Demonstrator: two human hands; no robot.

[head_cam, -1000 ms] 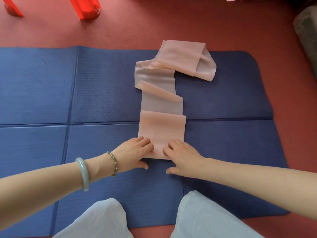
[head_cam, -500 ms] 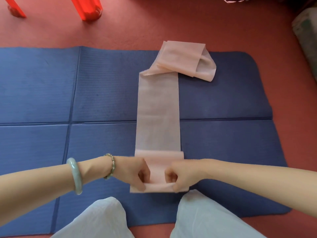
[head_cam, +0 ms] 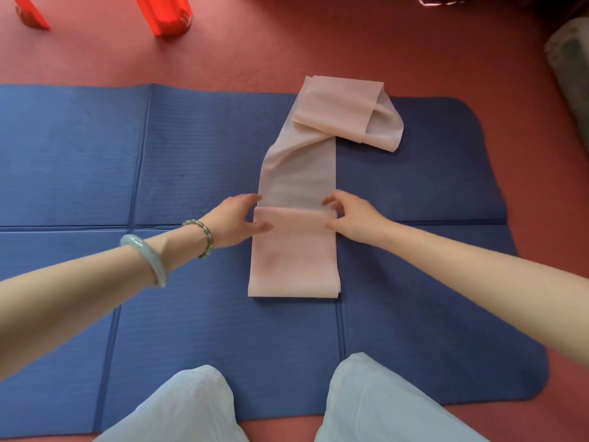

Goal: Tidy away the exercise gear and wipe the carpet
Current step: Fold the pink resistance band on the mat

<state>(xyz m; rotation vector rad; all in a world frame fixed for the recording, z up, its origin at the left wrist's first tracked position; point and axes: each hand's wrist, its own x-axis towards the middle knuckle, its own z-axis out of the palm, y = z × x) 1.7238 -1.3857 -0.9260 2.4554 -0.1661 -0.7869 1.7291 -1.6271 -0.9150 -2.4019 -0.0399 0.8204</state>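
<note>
The resistance band (head_cam: pixel 294 260) lay down the middle of the blue mat (head_cam: pixel 95 154), near end folded flat, far end loosely bunched. Being thin and probably springy, the fold could have sprung open or gone crooked if either side were pulled harder or let go early. The left hand (head_cam: pixel 236 220) pinched the fold's left edge, thumb on top. The right hand (head_cam: pixel 357 215), fingers curled, pinched its right edge.

band (head_cam: pixel 294 250) on mat (head_cam: pixel 95 154)
</note>
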